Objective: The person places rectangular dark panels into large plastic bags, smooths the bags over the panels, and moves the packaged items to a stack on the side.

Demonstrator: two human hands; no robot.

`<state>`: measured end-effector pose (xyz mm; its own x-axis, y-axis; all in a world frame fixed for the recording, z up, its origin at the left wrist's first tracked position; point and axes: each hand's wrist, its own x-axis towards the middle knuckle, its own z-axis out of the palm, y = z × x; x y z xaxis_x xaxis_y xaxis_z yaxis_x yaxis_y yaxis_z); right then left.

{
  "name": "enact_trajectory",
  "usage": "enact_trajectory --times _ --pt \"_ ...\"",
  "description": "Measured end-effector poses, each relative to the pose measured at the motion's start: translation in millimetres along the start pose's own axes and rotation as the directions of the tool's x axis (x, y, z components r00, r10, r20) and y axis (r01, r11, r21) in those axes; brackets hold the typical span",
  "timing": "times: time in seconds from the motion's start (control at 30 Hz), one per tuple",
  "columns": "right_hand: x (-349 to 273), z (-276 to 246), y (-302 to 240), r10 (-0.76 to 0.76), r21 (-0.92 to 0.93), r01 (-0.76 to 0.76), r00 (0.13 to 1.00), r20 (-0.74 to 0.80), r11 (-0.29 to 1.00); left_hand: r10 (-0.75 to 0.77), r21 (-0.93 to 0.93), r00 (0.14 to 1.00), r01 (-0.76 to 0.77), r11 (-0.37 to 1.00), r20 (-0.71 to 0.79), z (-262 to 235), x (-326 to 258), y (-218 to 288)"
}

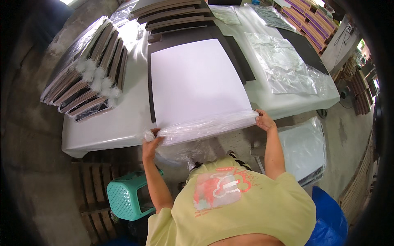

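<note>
A large white board (201,78) lies on the table in front of me, its near end at the table's front edge. Clear plastic film, apparently a bag (205,126), is bunched around that near end; the rest of the white face is uncovered. At the near left corner, my left hand (151,148) is closed on the gathered film. My right hand (266,121) pinches the film at the near right corner. Beneath the white board, a dark sheet (152,96) shows along its left side. Loose film hangs below the edge between my arms.
Plastic-wrapped boards (88,69) are stacked at the table's left. Dark boards (176,18) lie piled at the back. Flat clear bags (279,59) cover the right side. A green stool (124,199), a wooden pallet (92,205) and a wrapped panel (303,147) stand below table height.
</note>
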<state>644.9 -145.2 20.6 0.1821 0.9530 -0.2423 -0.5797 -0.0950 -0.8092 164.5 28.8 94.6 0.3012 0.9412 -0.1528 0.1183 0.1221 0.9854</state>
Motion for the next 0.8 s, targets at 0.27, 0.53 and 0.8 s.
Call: enact_trajectory --times 0.27,0.53,0.8 --pt "21 37 -31 -0.090 -0.012 0.090 0.994 -0.055 0.996 0.015 -0.012 0.999 -0.016 1.000 -0.045 10 7 13" --pt "-9 157 -151 -0.553 0.241 0.518 0.825 0.112 0.821 0.458 -0.726 0.889 -0.312 0.613 0.004 -38 9 83" --pt "-23 274 -265 -0.878 0.070 0.876 0.473 0.072 0.477 0.483 -0.645 0.808 -0.573 0.506 -0.339 -34 14 290"
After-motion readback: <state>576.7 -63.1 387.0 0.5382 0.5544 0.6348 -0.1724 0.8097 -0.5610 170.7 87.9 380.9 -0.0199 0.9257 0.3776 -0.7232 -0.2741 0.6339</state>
